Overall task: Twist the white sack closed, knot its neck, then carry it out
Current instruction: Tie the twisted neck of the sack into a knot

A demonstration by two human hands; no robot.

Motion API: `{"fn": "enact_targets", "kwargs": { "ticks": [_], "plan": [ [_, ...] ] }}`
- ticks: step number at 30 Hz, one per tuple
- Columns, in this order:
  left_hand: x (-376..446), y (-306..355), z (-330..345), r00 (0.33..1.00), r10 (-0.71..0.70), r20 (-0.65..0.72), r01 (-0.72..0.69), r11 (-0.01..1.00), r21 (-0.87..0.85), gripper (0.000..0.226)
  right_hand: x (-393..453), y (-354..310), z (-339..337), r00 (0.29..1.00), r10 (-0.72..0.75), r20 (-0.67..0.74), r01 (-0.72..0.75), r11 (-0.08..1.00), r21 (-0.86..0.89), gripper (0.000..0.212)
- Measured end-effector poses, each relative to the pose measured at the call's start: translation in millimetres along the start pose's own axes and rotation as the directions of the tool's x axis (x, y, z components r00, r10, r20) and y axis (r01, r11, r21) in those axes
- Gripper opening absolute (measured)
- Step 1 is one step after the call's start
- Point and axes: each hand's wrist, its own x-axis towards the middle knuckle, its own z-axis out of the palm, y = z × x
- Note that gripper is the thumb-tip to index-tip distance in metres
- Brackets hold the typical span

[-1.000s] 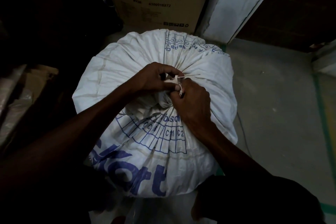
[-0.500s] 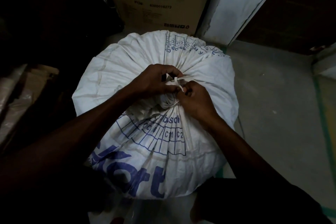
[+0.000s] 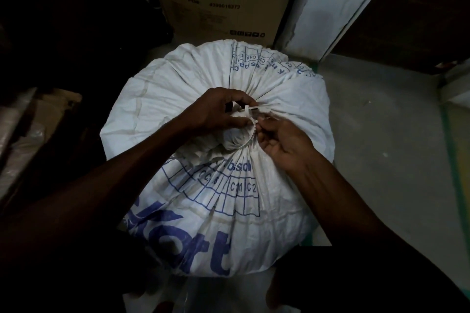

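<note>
both arms reach in from the bottom corners and meet over the top of the white sack [image 3: 193,206], which stands upright on the floor [image 3: 381,160], its long axis running up toward the camera and its mouth pointing straight at us. the left hand [image 3: 213,112] comes in from the left, knuckles up, fingers curled over the bunched neck [image 3: 235,138], thumb and forefinger pinched on a thin white tie [image 3: 250,115] where it crosses the gather. the right hand [image 3: 282,142] angles in from the right, palm turned partly up, fingertips closed on the other end of that tie, right beside the left hand. so both grips are together, each clamped on the tie. the tie loops round the neck, and the pleats fan out from it all over the sack's top. blue lettering runs down the near side. just behind the sack stands a brown cardboard box [image 3: 218,2], and to the right of that a pale wall panel [image 3: 328,5].
</note>
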Motion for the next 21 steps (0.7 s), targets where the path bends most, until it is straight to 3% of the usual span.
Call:
{"fn": "enact_targets", "kwargs": {
  "ticks": [3, 5, 8, 15, 17, 19, 21],
  "plan": [
    [1, -4, 2, 0.999, -0.001, 0.041, -0.003, 0.996, 0.091, 0.046, 7, -2, -2, 0.975, -0.206, -0.087, 0.189, 0.966, -0.177, 0.014],
    [1, -9, 3, 0.996, -0.042, 0.085, 0.023, 0.975, 0.222, 0.062, 10, -2, -3, 0.921, -0.372, -0.119, 0.321, 0.895, -0.310, 0.014],
    [1, -7, 2, 0.980, -0.154, 0.123, 0.107, 0.941, 0.320, 0.078, 16, -3, -9, 0.829, -0.524, -0.194, 0.441, 0.826, -0.351, 0.023],
    [-7, 8, -6, 0.982, -0.151, 0.114, 0.103, 0.933, 0.344, 0.065, 31, -3, -13, 0.816, -0.550, -0.178, 0.451, 0.799, -0.398, 0.029],
    [-14, 15, -19, 0.969, -0.209, 0.133, 0.128, 0.881, 0.456, 0.085, 32, -4, -14, 0.816, -0.550, -0.179, 0.442, 0.792, -0.421, 0.029],
    [-31, 17, -37, 0.944, -0.305, 0.128, 0.153, 0.744, 0.650, 0.109, 32, -4, -14, 0.820, -0.546, -0.174, 0.429, 0.786, -0.445, 0.028],
    [-47, 11, -56, 0.897, -0.413, 0.158, 0.226, 0.736, 0.639, 0.123, 30, -4, -13, 0.824, -0.539, -0.172, 0.416, 0.783, -0.463, 0.026]
  ]
}}
